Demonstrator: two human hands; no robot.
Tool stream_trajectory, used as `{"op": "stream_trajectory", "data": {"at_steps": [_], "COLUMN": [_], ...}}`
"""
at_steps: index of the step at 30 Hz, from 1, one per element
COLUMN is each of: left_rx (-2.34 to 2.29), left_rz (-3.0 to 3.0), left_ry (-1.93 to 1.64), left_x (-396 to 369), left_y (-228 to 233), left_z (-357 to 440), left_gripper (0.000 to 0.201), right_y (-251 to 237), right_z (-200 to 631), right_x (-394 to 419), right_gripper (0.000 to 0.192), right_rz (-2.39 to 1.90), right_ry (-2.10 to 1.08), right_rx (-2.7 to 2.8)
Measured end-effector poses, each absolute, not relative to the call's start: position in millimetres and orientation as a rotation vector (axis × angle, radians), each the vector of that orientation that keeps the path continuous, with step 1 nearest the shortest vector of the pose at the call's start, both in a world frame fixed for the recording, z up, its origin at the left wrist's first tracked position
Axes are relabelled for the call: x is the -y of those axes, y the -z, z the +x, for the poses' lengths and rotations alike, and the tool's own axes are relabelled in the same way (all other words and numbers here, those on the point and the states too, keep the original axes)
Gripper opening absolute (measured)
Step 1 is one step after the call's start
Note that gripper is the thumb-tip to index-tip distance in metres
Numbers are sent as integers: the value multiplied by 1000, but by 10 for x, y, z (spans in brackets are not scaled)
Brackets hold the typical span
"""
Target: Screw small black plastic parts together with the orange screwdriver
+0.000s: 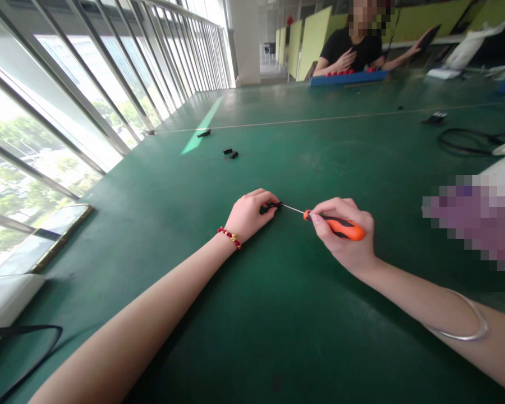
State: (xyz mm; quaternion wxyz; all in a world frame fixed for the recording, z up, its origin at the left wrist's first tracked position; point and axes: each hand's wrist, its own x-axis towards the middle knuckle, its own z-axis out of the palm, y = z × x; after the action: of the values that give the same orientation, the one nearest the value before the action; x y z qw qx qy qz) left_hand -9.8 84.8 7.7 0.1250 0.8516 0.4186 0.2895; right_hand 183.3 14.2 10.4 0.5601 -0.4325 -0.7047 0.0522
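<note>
This looks like an office: yellow-green cubicle partitions stand in a row beyond a large green table.

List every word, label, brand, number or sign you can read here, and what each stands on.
No text can be read.
Screwdriver: no lettering can be made out.
Black piece in the left hand: too small to tell.
Loose black pieces beyond it: too small to tell.
Red shape in the background: too blurred.
</note>
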Motion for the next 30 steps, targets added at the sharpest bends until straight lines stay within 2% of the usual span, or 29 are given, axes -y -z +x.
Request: {"op": "stream_trajectory", "data": {"at_steps": [2,5,7,12,17,19,23,25,28,30], "left_rx": [-1220,-1223,-1225,-1222,-1213,-1209,-1202,-1203,-1208,-1210], "left_rz": [2484,2482,2480,2471,2470,2471,2472,2474,2485,2487], "left_ry": [-846,-847,-845,-848,-844,-845,-842,-839,-831,-832], "left_x": [-848,-848,-848,-847,-842,-841,-841,-841,-839,-839], "left_y": [-76,-75,-75,-78,-85,-86,-87,-89,-90,-89], "left_z": [-98,-98,-97,-93,-91,-92,-93,-93,-91,-91], "left_gripper": [15,15,15,15,16,16,17,17,18,17], "right_y": [-97,-91,-94,-98,-89,-99,-114,-110,-113,-123], "right_z": [1831,1829,1829,1830,1819,1817,1821,1824,1823,1819], "right_x": [-137,-146,-151,-136,-156,-156,-132,-131,-139,-135], "right_gripper": [7,31,39,17,41,40,21,26,43,36], "right_rz": [-1021,-901,-865,-1017,-867,-912,-1042,-981,-900,-930], "right_ry": [-103,-135,-177,-167,-168,-146,-80,-79,-127,-134], "right_rx": [1656,1587,1573,1674,1547,1584,1679,1654,1590,1634]}}
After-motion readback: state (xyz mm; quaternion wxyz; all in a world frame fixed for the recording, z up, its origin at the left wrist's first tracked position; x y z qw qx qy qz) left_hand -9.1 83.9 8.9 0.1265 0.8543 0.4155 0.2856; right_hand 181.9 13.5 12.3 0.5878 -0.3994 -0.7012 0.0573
